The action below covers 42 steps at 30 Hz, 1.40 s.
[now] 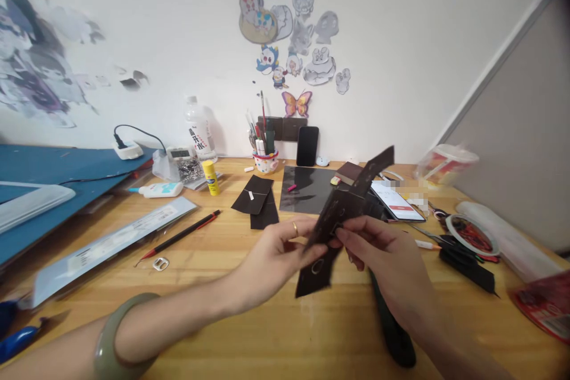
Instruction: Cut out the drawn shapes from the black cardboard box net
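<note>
The left hand [278, 255] and right hand [387, 255] pinch a folded black card [342, 206] above the wooden table [249, 335], its long axis slanting from near left up to far right. Fingertips hide its centre; pale markings blur. The far-left plastic bottle's [199, 130] label reads "开水".

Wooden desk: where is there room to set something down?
The desk has bare patches between the left forearm and the long dark object, and between the slim stick and loose black cards. Crowded: right side, with lit phone, red packet and tub; back left, with bottle and glue stick.
</note>
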Tool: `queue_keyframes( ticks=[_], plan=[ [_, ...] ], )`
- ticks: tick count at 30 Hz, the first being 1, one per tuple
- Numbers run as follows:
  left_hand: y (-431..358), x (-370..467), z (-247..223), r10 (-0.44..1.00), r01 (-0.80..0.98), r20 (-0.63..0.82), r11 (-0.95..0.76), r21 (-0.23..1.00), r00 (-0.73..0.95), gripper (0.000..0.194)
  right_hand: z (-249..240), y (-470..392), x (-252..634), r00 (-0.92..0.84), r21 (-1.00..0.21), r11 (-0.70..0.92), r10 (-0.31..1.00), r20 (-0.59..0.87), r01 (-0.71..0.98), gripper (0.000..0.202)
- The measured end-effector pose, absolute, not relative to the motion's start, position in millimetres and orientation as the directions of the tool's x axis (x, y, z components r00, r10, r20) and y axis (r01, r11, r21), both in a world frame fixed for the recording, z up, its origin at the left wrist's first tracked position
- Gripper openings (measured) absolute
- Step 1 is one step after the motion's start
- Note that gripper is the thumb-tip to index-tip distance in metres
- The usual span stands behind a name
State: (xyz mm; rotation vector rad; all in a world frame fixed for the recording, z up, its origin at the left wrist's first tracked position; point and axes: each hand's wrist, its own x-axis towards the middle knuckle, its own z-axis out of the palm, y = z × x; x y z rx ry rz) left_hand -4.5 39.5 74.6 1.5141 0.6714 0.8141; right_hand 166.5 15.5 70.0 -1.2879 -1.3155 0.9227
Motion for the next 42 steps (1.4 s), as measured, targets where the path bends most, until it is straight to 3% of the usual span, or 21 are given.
queue_keyframes(
  ticks=[4,8,10,13,20,28,35,37,42],
  plan=[
    [40.4,-5.2,80.8,0.87,-0.005,0.015,-0.015,1.0,0.492,0.019,68.7,9.3,165.8,0.098,-0.809,0.371,0.883,0.46,0.456,0.009],
    [42.2,-10.1,89.0,0.864,0.017,-0.104,0.11,0.994,0.492,0.018,69.6,6.0,166.3,-0.091,-0.346,0.578,0.595,0.799,0.739,0.023],
    [42.6,-12.6,92.8,0.842,0.016,-0.152,0.168,0.986,0.517,0.017,70.4,5.9,167.6,-0.23,-0.147,0.615,0.49,0.841,0.775,0.025],
    [44.4,-15.7,95.6,0.814,0.044,-0.22,0.233,0.971,0.538,0.016,70.2,7.0,170.9,-0.361,-0.019,0.653,0.443,0.82,0.757,0.024],
    [49.7,-19.1,95.4,0.772,0.116,-0.279,0.26,0.959,0.571,0.014,67.5,8.0,175.7,-0.456,0.053,0.697,0.407,0.792,0.715,0.024],
    [50.7,-19.6,92.3,0.768,0.141,-0.253,0.211,0.967,0.588,0.014,65.8,5.0,173.1,-0.434,-0.004,0.696,0.452,0.779,0.718,0.016],
    [50.0,-20.0,93.3,0.767,0.138,-0.262,0.225,0.965,0.585,0.011,66.4,7.2,175.0,-0.533,0.099,0.714,0.415,0.737,0.693,0.023],
    [50.1,-19.7,93.7,0.766,0.139,-0.267,0.229,0.963,0.585,0.011,66.9,6.4,173.4,-0.492,0.045,0.716,0.431,0.756,0.697,0.023],
    [50.1,-19.8,94.6,0.758,0.125,-0.275,0.251,0.96,0.591,0.008,71.0,4.3,167.0,-0.328,-0.22,0.693,0.565,0.757,0.687,0.017]
  ],
)
